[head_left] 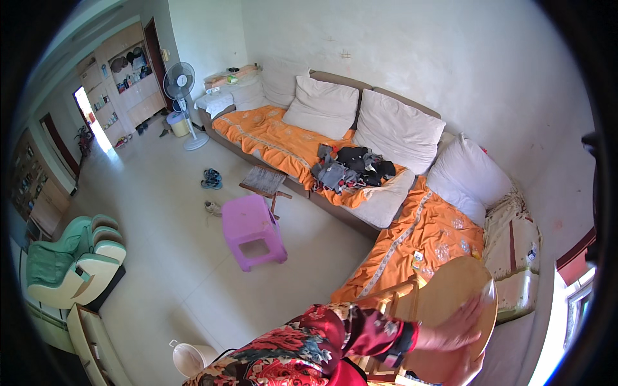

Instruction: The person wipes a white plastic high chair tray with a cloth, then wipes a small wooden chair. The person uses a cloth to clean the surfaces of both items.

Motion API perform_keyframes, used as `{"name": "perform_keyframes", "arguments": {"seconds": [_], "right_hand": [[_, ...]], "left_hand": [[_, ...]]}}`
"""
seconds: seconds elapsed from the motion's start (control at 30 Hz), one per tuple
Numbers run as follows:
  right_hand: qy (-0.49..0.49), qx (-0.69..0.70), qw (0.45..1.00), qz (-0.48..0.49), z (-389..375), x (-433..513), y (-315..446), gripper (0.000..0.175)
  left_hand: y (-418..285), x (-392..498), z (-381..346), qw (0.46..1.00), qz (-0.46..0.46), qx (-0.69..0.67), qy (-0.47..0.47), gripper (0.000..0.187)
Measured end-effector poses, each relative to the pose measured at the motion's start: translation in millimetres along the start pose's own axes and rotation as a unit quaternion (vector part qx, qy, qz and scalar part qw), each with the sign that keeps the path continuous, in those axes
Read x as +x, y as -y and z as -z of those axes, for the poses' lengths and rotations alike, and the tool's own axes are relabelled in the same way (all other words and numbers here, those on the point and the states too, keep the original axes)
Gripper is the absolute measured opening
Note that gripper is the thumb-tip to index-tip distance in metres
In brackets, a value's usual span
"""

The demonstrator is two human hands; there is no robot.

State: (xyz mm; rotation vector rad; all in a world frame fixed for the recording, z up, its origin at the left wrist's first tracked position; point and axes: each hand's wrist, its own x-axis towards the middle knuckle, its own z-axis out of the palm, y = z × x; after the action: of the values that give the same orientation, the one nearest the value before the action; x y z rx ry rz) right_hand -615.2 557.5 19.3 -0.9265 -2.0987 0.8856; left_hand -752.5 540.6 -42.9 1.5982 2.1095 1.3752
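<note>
My left hand (461,325) lies flat on the face of a round wooden tabletop (434,294), its fingers stretched out towards the rim and blurred. At the lower edge of the board, my right hand (473,369) grips the rim, partly hidden behind my left forearm and cut off by the picture's edge. A wooden frame with slats (398,304) adjoins the board on its left side; my red floral sleeve (372,330) covers much of it. Just beyond the board, a small white and green packet (417,258) rests on the orange sofa cover (405,246).
A corner sofa with pale pillows (398,128) follows the wall, with a heap of dark clothes (352,169) on it. On the floor stand a purple plastic stool (248,219), a low folding stool (263,181), shoes (211,178), a bucket (190,359), a fan (181,87) and a green massage chair (72,260).
</note>
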Motion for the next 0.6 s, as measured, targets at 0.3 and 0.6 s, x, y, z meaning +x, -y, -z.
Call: {"name": "perform_keyframes", "arguments": {"seconds": [0.3, 0.6], "right_hand": [[0.001, -0.03, 1.0, -0.01, 0, -3, 7, 0.043], [0.022, 0.003, 1.0, -0.02, -4, 2, 12, 0.044]], "left_hand": [[-12, -2, 2, 0.998, -0.013, 0.061, 0.021, 0.076], [0, 43, 12, 0.998, 0.004, 0.05, -0.031, 0.076]]}}
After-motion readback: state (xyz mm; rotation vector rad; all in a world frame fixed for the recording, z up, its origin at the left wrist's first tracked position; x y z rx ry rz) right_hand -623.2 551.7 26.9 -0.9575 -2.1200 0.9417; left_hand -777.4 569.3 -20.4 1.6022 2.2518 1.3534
